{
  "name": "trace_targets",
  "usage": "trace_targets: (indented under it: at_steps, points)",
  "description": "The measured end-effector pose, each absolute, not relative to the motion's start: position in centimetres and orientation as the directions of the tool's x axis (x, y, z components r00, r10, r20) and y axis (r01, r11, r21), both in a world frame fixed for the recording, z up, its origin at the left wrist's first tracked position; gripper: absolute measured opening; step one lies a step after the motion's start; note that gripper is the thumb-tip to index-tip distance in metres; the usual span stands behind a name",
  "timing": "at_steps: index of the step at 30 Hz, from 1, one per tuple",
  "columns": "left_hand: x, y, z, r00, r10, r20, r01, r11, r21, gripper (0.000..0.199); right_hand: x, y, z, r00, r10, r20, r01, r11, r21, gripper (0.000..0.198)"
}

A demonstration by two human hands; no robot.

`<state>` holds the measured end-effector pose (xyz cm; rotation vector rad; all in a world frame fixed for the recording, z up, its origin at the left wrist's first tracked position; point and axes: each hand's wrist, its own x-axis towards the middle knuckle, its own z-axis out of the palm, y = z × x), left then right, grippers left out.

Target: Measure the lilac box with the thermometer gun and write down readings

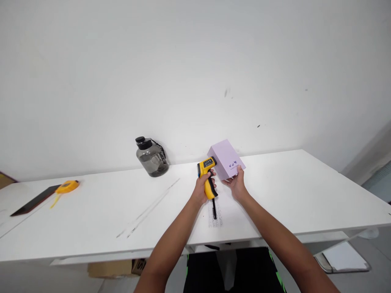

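My left hand [201,188] is wrapped round the grip of a yellow and black infrared thermometer [209,183], whose small dark display faces up. My right hand [238,184] holds a lilac box [226,158] by its lower end, thumb on the printed face and fingers underneath. The box is tilted, and the thermometer's front end is close beside its left side; whether they touch I cannot tell. Below the thermometer's handle a black pen [214,211] lies on the white table [275,195], over a patch of grey marks.
A dark translucent bottle [152,158] with a black cap stands by the wall, left of my hands. Farther left lie a yellow tape measure [67,186] and a flat dark piece [35,200]. A cardboard box [110,268] sits beneath the table.
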<state>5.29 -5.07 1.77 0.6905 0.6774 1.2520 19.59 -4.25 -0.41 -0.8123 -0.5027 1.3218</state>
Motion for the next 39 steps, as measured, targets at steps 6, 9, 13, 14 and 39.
trace_targets:
  at_steps: [6, 9, 13, 14, 39]
  points:
    - [5.31, -5.17, 1.90, 0.179, 0.981, -0.078, -0.604, 0.172, 0.778, 0.045, 19.74, -4.15, -0.42, 0.213, 0.970, -0.119, -0.612, 0.037, -0.790, 0.062]
    - [5.37, -5.26, 2.09, 0.174, 0.982, -0.080, -0.605, 0.171, 0.778, 0.043, 19.87, -3.95, -0.61, 0.207, 0.972, -0.110, -0.602, 0.038, -0.797, 0.064]
    - [5.42, -5.35, 2.26, 0.166, 0.983, -0.085, -0.611, 0.170, 0.773, 0.041, 19.98, -3.79, -0.84, 0.219, 0.971, -0.092, -0.593, 0.057, -0.803, 0.065]
    - [5.42, -5.35, 2.29, 0.167, 0.982, -0.088, -0.612, 0.173, 0.772, 0.041, 20.00, -3.79, -0.86, 0.218, 0.972, -0.090, -0.591, 0.058, -0.804, 0.065]
    - [5.35, -5.66, 2.58, 0.177, 0.981, -0.081, -0.615, 0.174, 0.769, 0.041, 20.11, -3.76, -0.89, 0.208, 0.975, -0.076, -0.568, 0.058, -0.821, 0.070]
